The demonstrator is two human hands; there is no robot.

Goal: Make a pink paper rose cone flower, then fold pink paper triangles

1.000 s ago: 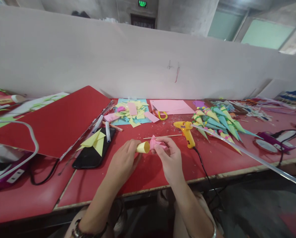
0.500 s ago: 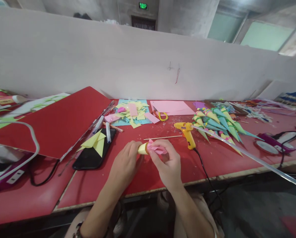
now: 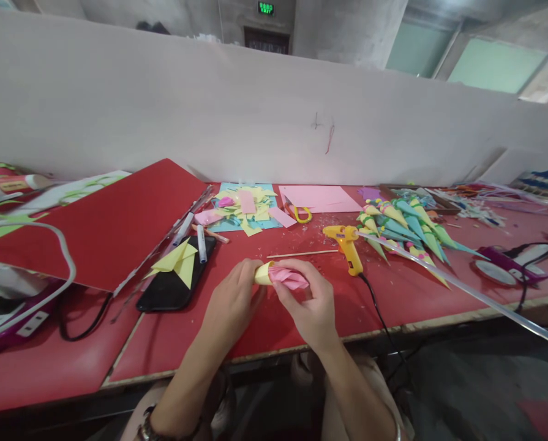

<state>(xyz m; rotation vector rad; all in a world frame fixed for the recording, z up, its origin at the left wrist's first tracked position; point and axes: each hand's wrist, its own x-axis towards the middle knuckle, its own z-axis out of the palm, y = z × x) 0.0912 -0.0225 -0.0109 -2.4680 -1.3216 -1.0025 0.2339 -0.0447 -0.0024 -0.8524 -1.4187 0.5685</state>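
Observation:
My left hand (image 3: pixel 234 301) is closed around a rolled yellow paper piece (image 3: pixel 263 274) above the red table, near its front edge. Folded pink paper (image 3: pixel 291 277) meets the open right end of that roll, pinched between the thumb and fingers of my right hand (image 3: pixel 311 300). The left end of the yellow roll is hidden behind my left fingers. Just beyond both hands lies a thin wooden stick (image 3: pixel 301 253). To the right of my right hand, a yellow glue gun (image 3: pixel 347 248) rests with a long clear glue stick in its back.
Yellow folded paper (image 3: pixel 177 262) lies on a black phone (image 3: pixel 170 291) beside markers. Paper scraps (image 3: pixel 243 211), yellow-handled scissors (image 3: pixel 302 214) and a pink sheet (image 3: pixel 324 198) are at the back. Several paper cones (image 3: pixel 406 226) lie right. A red board (image 3: pixel 103 226) covers the left.
The pink paper has shifted slightly left against the yellow roll's open end, and more of its folds show. Both hands keep nearly the same place.

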